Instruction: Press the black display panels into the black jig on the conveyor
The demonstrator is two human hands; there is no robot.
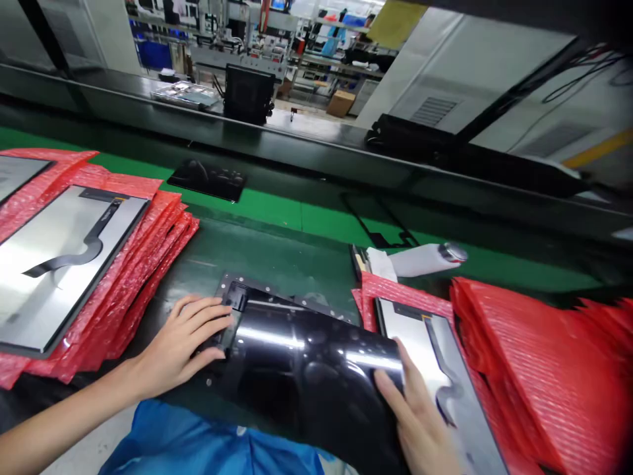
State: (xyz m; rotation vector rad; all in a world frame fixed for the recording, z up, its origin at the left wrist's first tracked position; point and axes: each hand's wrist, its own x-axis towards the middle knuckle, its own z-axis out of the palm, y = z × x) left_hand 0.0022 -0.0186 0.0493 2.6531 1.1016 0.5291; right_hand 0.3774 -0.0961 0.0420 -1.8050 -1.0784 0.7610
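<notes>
A glossy black sheet (316, 369), curved and reflecting the lamps, spans the space between my two hands. My right hand (415, 409) grips its right edge, thumb on top and fingers behind. At the sheet's left end, my left hand (192, 340) lies with fingers spread on the edge of a dark flat frame (225, 287) with small pale dots, partly covered by the sheet. Right of the sheet, a silver panel (410, 330) with a dark ribbon cable rests on red bubble wrap (390, 287), partly hidden by my right hand.
Silver panels (69, 218) lie on stacked red bubble bags (143, 284) at left. More red bags (534, 369) stand at right. Beyond are a white bottle (420, 259), a black panel (208, 179), a thin black frame (378, 227) and a dark raised ledge (297, 148).
</notes>
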